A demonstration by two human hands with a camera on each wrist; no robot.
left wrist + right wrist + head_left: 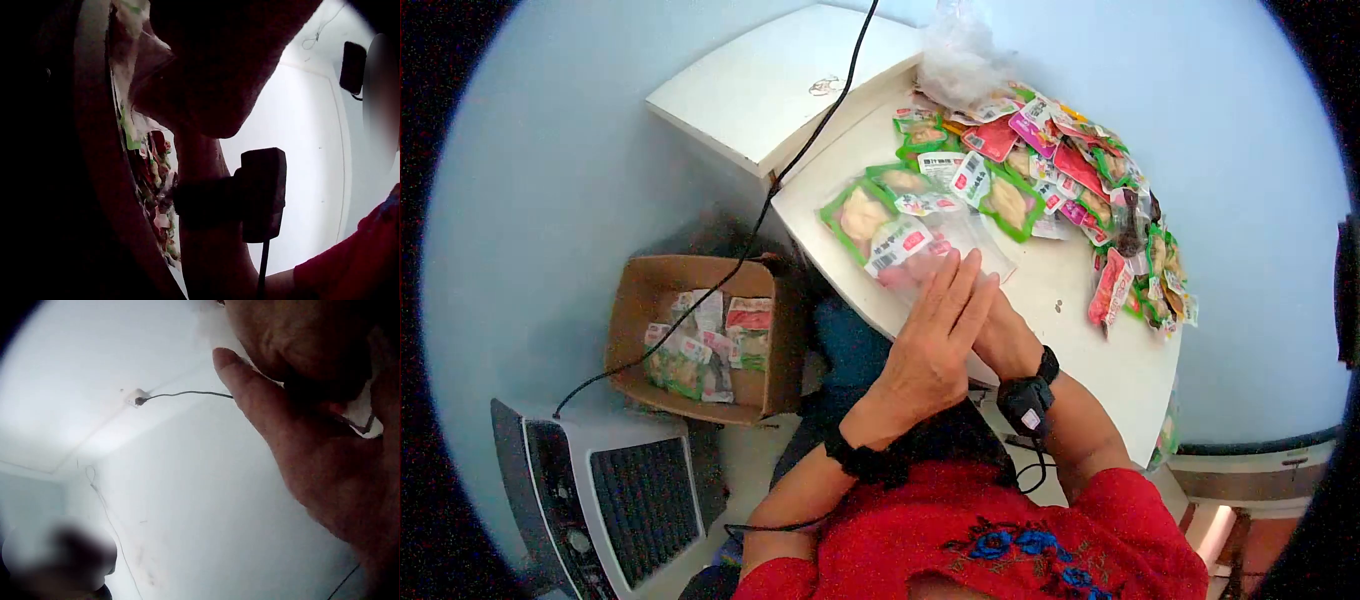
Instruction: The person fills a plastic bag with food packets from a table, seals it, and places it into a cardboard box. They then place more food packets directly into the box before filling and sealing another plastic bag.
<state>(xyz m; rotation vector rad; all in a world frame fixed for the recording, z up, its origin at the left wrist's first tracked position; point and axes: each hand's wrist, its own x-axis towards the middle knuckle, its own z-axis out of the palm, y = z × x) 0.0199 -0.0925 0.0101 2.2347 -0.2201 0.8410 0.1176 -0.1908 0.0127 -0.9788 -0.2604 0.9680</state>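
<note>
On the white table, a clear plastic bag (980, 235) lies near the front edge, with several green-edged snack packets (862, 215) and some pink ones inside or under it. My left hand (928, 350) rests over the bag's near end, its fingers straight and close together. It overlaps my right hand (1005, 335), whose fingers are mostly hidden beneath it; I cannot tell whether they grip the bag. In the right wrist view, the right thumb (256, 403) stretches out beside the other hand. The left wrist view is very dark and shows the hand in silhouette.
A heap of mixed snack packets (1080, 165) spreads along the table's far right side, a crumpled clear bag (965, 60) behind it. On the left stand a cardboard box (690, 405) holding packets and a grey-black appliance (640, 500). A black cable (800, 155) hangs across the view.
</note>
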